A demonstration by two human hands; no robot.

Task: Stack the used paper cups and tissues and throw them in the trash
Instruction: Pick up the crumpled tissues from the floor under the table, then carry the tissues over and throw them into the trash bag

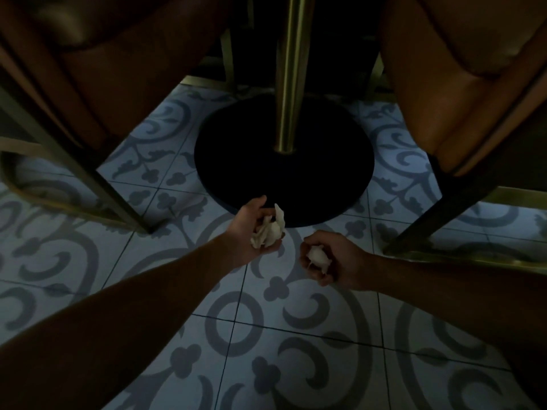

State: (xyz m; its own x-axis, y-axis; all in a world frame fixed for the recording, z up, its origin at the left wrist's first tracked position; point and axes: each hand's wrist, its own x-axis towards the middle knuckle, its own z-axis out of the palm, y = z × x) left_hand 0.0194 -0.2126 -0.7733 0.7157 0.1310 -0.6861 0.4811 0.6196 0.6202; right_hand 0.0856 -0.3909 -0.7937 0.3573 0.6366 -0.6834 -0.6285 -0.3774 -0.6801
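Note:
I am looking down under a table in dim light. My left hand [248, 232] holds a crumpled white tissue [270, 230] loosely in its palm, just in front of the table's round black base [284, 173]. My right hand [331, 258] is curled around a smaller balled white tissue [316, 255], a short way to the right of the left hand and a little nearer to me. Both hands hover above the patterned floor. No paper cups and no trash bin are in view.
A brass table post [288, 84] rises from the black base. Brown padded chairs with brass legs stand at the left [88, 69] and right [473, 84]. The blue-grey patterned tile floor [266, 335] spreads toward me.

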